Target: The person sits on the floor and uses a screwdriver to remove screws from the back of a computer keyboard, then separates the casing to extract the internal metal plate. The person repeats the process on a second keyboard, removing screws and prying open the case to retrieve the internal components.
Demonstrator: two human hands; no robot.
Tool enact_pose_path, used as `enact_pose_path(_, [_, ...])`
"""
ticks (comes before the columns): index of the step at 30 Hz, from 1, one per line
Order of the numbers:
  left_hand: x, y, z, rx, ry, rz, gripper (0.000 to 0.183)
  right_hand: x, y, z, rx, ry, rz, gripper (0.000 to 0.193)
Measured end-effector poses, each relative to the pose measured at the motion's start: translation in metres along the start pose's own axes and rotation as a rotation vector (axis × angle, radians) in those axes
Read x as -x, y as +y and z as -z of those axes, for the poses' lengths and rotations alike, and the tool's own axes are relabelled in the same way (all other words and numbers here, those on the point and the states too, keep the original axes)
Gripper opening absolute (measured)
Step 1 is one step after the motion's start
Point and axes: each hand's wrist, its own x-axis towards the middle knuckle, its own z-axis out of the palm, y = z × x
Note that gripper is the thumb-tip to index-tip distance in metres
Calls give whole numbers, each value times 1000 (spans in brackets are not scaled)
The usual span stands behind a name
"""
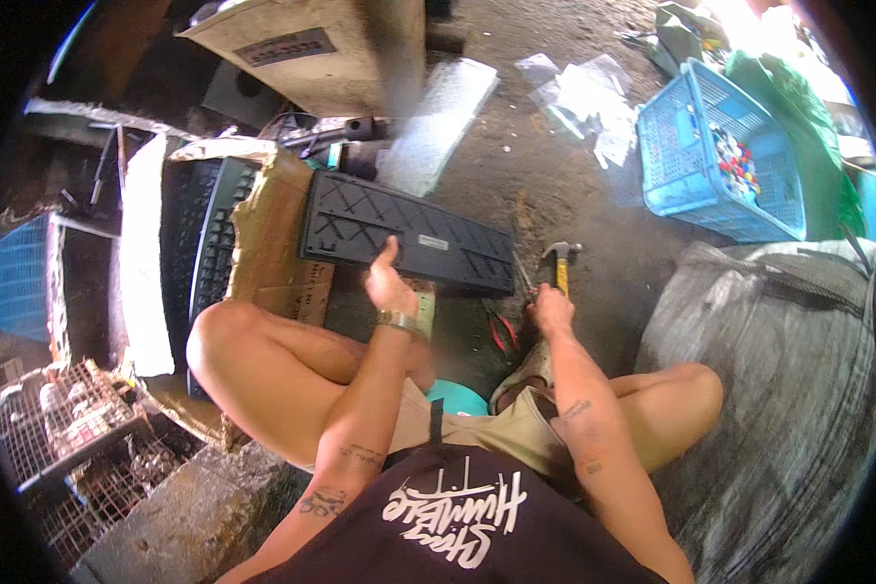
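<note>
A black keyboard (pixel 409 234) is held face down, its ribbed underside and a small label showing. My left hand (pixel 389 290) grips its near edge, thumb on top; the fingers beneath are hidden. Just off the keyboard's right end, my right hand (pixel 552 310) is closed around what looks like a screwdriver (pixel 523 273), with the thin shaft pointing away from me. A claw hammer (pixel 561 271) with a yellow handle lies right beside that hand. Red-handled pliers (pixel 501 329) rest on the ground between my arms.
On the left, a torn cardboard box (pixel 277 229) holds several keyboards (pixel 222 234). A blue plastic crate (pixel 667 146) with small colourful pieces stands far right, near a big grey-white sack (pixel 740 360). Plastic sheets (pixel 589 97) lie farther off. Wire cages (pixel 63 419) sit at lower left.
</note>
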Motion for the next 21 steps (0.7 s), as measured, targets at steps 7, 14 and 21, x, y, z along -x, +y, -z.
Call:
enact_pose_path(7, [84, 70, -28, 203, -451, 213, 28, -17, 30, 211, -398, 191, -253, 47])
enact_pose_path(14, [210, 137, -47, 246, -605, 314, 29, 210, 54, 452, -907, 983, 244, 41])
enact_pose_path(21, [241, 158, -3, 135, -627, 367, 33, 324, 24, 430, -937, 1038, 473, 33])
